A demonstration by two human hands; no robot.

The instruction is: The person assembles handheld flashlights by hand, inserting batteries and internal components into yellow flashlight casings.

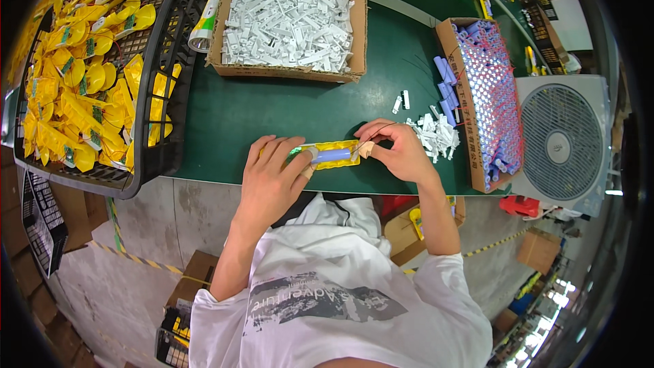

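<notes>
A yellow plastic housing (346, 161) lies near the table's front edge, open side up. Inside it rests a blue-purple battery cell (332, 156), with a bit of green board at its left end. My left hand (274, 169) is closed round the housing's left part, the thumb by the cell. At the right end, my right hand (397, 151) is pinched on a thin dark wire that loops above the fingers. Tan covers wrap some of my fingertips. Fingers partly hide both ends of the housing.
Small white plastic parts fill a cardboard box (214, 51); more lie in a loose pile (437, 135). Beside the pile are several loose cells (446, 88) and a box of wired cells (475, 133). A black crate (142, 153) of yellow housings stands left, a fan (560, 148) right.
</notes>
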